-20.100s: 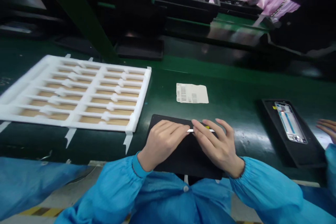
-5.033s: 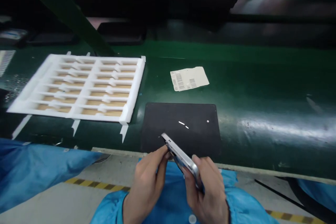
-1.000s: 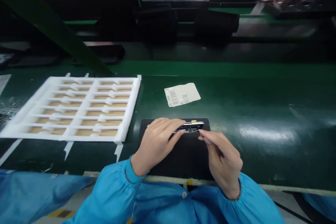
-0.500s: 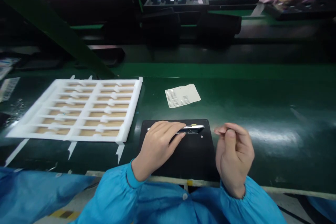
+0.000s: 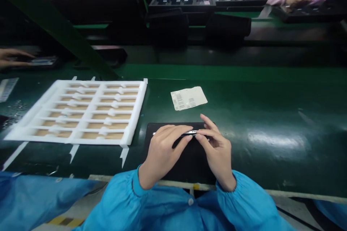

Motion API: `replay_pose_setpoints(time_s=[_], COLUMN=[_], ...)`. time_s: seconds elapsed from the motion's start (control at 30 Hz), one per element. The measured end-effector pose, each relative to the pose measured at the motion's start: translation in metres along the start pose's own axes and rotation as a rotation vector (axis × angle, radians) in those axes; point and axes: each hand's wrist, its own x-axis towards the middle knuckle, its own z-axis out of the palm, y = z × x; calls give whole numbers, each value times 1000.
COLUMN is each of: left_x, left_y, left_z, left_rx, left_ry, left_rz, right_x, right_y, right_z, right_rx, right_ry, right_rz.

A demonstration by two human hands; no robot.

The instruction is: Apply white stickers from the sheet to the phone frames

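Note:
A slim phone [image 5: 193, 133] is held on its side, with its narrow edge facing up, over a black mat [image 5: 184, 168]. My left hand [image 5: 162, 148] wraps over its left part, thumb in front and fingers behind. At the phone's right end, my right hand [image 5: 218, 149] pinches the edge between thumb and fingers, one finger raised. Most of the phone is covered by my hands, and whether a small part sits under my right fingertips cannot be made out. Just beyond the mat lies a pale sheet of labels [image 5: 189, 98].
To the left lies a white foam tray [image 5: 86, 115] with slots, its tape strips on the green bench [image 5: 260, 115]. A slanted green post [image 5: 59, 32] rises behind it. Another person's hand [image 5: 13, 57] is at the far left. Across the line, people work behind black trays [image 5: 181, 3].
My right hand has moved left from beside the mat to the phone's right end and now pinches it. My left hand keeps its hold. Another person's hand has appeared at the far left.

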Motion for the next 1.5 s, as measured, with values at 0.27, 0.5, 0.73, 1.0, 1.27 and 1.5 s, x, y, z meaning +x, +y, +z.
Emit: replay_pose_setpoints(time_s=[0.27,0.5,0.73,1.0,1.27,1.5], left_x=[4,6,8,22,34,12], left_y=[1,1,-5,-4,12,-1], left_z=[1,1,-2,-16,-20,-12], left_rx=[-20,-22,22,155,288,148], left_ry=[-1,4,-5,-299,-441,-182], left_rz=[-38,-37,37,110,123,139], right_x=[-1,-3,-4,-2,-5,-5], right_y=[8,10,13,12,15,19], right_z=[6,8,-1,-6,-17,-27], right_rx=[52,76,59,60,-159,-459], right_ry=[6,19,161,126,2,-112], right_rz=[47,33,19,-46,-329,-630])
